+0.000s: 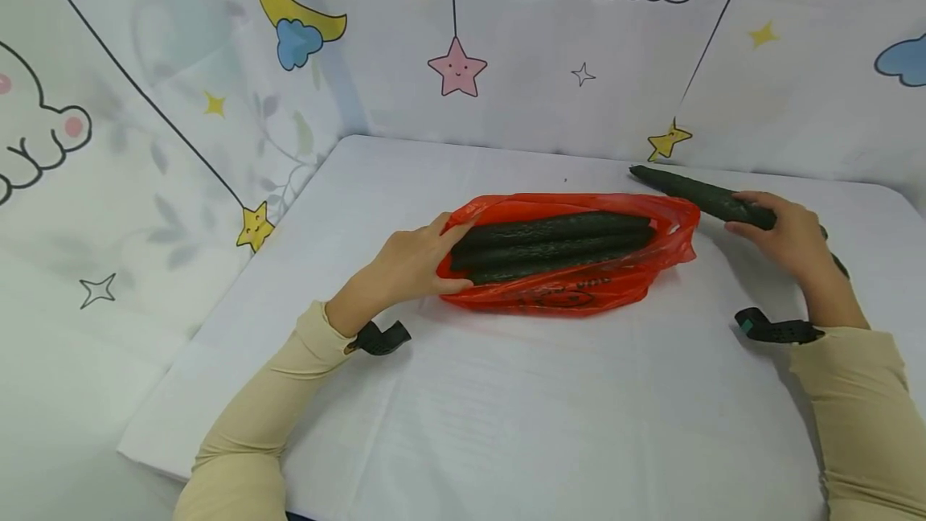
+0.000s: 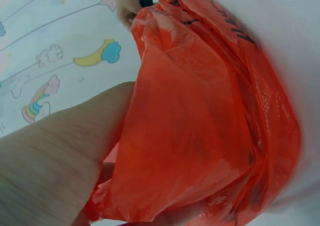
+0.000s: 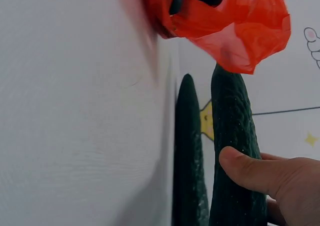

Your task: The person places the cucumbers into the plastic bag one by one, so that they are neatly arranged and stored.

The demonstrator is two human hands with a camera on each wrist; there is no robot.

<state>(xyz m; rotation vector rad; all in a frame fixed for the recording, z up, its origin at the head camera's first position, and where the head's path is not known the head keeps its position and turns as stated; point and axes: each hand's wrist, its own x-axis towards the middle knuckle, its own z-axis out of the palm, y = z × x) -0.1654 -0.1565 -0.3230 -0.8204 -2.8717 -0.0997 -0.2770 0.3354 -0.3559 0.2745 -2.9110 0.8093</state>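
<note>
A red plastic bag (image 1: pixel 557 300) lies on the table with its opening facing up, and three dark green cucumbers (image 1: pixel 553 239) show inside it. My left hand (image 1: pixel 408 264) grips the bag's left end, fingers at the far edge and thumb at the near edge. In the left wrist view the bag (image 2: pixel 185 131) covers most of that hand. To the right of the bag, my right hand (image 1: pixel 784 235) holds another cucumber (image 1: pixel 698 191) by its near end, its tip pointing to the far left. A further cucumber (image 3: pixel 189 151) lies beside the held one, largely hidden in the head view.
The white table (image 1: pixel 542 408) has its far edge against a wall cloth (image 1: pixel 535 14) printed with stars, clouds and a moon. Black wrist straps (image 1: pixel 777 328) sit on both forearms.
</note>
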